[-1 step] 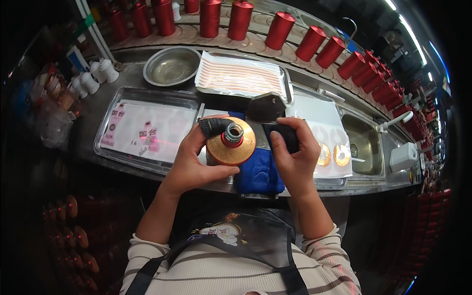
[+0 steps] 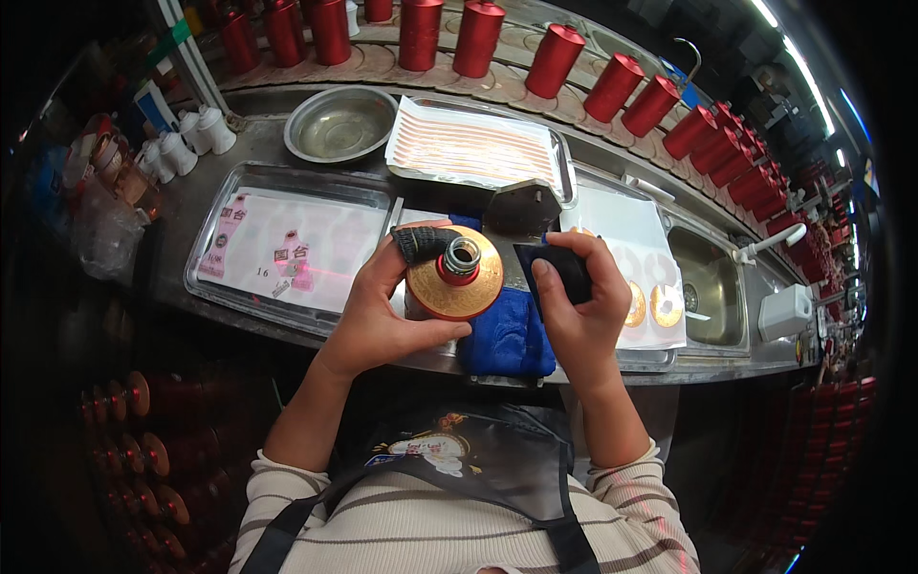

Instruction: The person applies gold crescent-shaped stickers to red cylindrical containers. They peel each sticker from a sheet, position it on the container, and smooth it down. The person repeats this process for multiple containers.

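My left hand [image 2: 368,320] is wrapped round a bottle seen from above. The bottle has a gold shoulder [image 2: 469,297], a red ring and an uncapped glass neck [image 2: 463,255]. A ribbed black sleeve [image 2: 421,243] covers a finger of that hand and lies against the shoulder. To the right, my right hand [image 2: 590,311] pinches a flat black pad [image 2: 562,272] with a trace of blue at its edge, a little apart from the bottle. Below and between the hands sits a blue padded block [image 2: 509,335]. Behind it stands a dark metal plate [image 2: 524,207]. The bottle's lower body is hidden.
On the left lies a tray [image 2: 194,287] with printed pink label sheets; behind it, a metal bowl [image 2: 339,124]. A second tray holds a sheet of gold strips [image 2: 469,143]. Gold round stickers [image 2: 666,306] lie right, beside a sink [image 2: 717,325]. Red bottles [image 2: 555,59] line the back conveyor.
The picture has shifted slightly, so the bench and both hands appear a little further right. Both hands keep their grips on the bottle and the black pad.
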`<move>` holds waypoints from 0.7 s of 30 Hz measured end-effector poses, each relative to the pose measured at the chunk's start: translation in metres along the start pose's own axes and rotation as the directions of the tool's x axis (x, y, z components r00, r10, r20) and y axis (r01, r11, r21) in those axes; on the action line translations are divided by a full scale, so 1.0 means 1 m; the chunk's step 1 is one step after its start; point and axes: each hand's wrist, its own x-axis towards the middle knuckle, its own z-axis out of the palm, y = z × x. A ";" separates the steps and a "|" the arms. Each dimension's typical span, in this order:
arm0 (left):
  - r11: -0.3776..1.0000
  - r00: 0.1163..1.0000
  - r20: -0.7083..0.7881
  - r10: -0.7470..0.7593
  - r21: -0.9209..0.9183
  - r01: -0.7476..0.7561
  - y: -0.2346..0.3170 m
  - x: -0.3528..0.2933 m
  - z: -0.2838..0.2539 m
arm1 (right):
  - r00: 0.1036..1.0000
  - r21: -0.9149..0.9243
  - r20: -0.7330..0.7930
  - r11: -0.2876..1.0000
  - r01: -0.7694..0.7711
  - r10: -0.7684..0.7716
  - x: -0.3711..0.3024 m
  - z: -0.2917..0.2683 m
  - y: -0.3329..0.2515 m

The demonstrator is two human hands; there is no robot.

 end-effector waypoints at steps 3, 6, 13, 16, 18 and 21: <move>0.996 0.996 -0.085 0.042 0.086 -0.035 0.007 -0.002 0.009 | 0.973 -0.058 0.175 0.985 0.163 -0.151 -0.013 -0.012 -0.029; 0.986 0.984 -0.145 0.104 0.143 -0.083 0.012 -0.002 0.013 | 0.918 -0.075 0.182 0.925 0.372 -0.354 -0.016 -0.001 -0.044; 0.952 0.966 -0.192 0.171 0.284 -0.112 0.021 0.001 0.016 | 0.914 0.021 0.199 0.934 0.357 -0.354 0.011 -0.007 -0.037; 0.936 0.952 -0.218 0.215 0.324 -0.137 0.015 0.002 0.019 | 0.828 0.020 0.243 0.857 0.516 -0.504 -0.002 0.005 -0.042; 0.932 0.947 -0.231 0.224 0.336 -0.138 0.017 0.002 0.017 | 0.865 0.116 0.259 0.903 0.415 -0.430 0.004 0.002 -0.050; 0.933 0.940 -0.249 0.233 0.329 -0.144 0.019 0.002 0.018 | 0.932 0.037 0.185 0.950 0.311 -0.312 0.012 0.002 -0.041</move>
